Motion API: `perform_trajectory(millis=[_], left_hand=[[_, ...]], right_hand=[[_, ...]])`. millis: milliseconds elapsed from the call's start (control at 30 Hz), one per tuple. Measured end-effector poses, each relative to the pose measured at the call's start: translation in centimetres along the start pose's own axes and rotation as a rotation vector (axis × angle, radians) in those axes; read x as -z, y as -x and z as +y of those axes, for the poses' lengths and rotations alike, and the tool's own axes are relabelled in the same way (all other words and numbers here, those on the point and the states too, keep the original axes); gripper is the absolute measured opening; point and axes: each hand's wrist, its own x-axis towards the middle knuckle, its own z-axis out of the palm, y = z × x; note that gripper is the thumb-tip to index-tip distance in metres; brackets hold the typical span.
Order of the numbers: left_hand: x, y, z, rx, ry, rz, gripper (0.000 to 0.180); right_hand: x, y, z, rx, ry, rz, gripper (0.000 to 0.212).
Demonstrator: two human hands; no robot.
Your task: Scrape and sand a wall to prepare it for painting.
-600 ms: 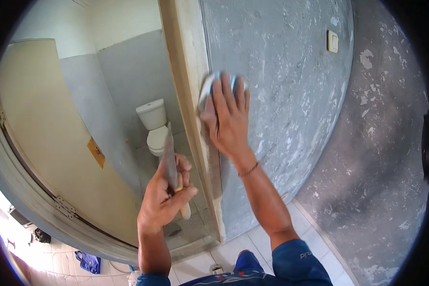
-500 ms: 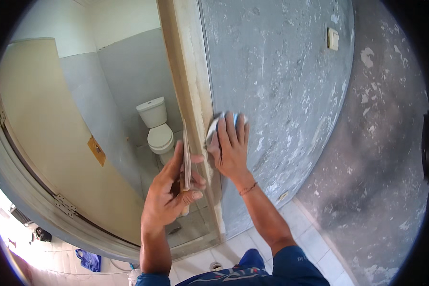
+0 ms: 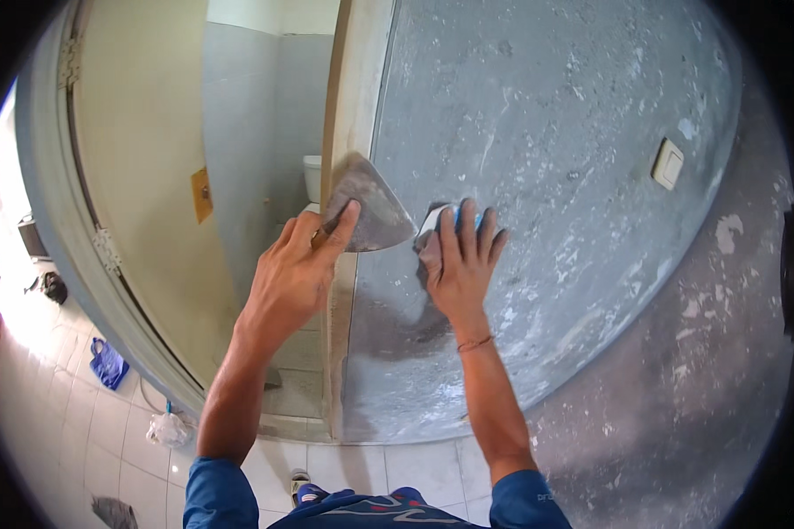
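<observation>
My left hand (image 3: 293,278) grips a putty knife (image 3: 372,210) with a wide, dusty, fan-shaped blade. The blade's flat side shows, in front of the door frame and the wall's left edge; whether it touches is unclear. The handle is mostly hidden in my fingers. To the right, my right hand (image 3: 461,273) presses a white and blue wad (image 3: 431,220) against the grey wall (image 3: 538,194). Its fingers are spread over the wad, which could be a cloth or paper. Much of it is covered. Bare, pale patches mark the wall's worn paint.
A wooden door frame (image 3: 353,97) borders the wall on the left. Beyond it stand a beige door (image 3: 141,159) and a white toilet (image 3: 312,176). A light switch (image 3: 668,164) sits on the wall at right. A blue bag (image 3: 108,363) and a plastic bag (image 3: 168,429) lie on the tiled floor.
The putty knife has turned from edge-on to flat in view and moved up toward the wall. My right hand has shifted the wad rightward, away from the door frame. The view has swung too.
</observation>
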Motion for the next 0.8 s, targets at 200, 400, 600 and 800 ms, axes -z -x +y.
perform_trajectory(millis=[200,400,600,800], left_hand=[[1.5,-2.7,1.7,0.158,-0.073,-0.103,0.065],[0.9,-3.1,2.6,0.169,0.024,-0.17,0.069],[2.3,-0.8,-2.9,0.158,1.092,-0.203,0.104],[-6.3,1.5,0.5,0.247,1.405,0.453,0.081]], right_hand=[[1.9,-7.9,1.9,0.034,-0.205,0.138,0.043],[1.0,-5.2,-2.2,0.16,-0.302,0.003,0.042],[-0.9,-5.1,-1.7,0.132,-0.225,0.15,0.041],[-0.9,-5.3,-2.5,0.063,-0.292,0.169,0.042]])
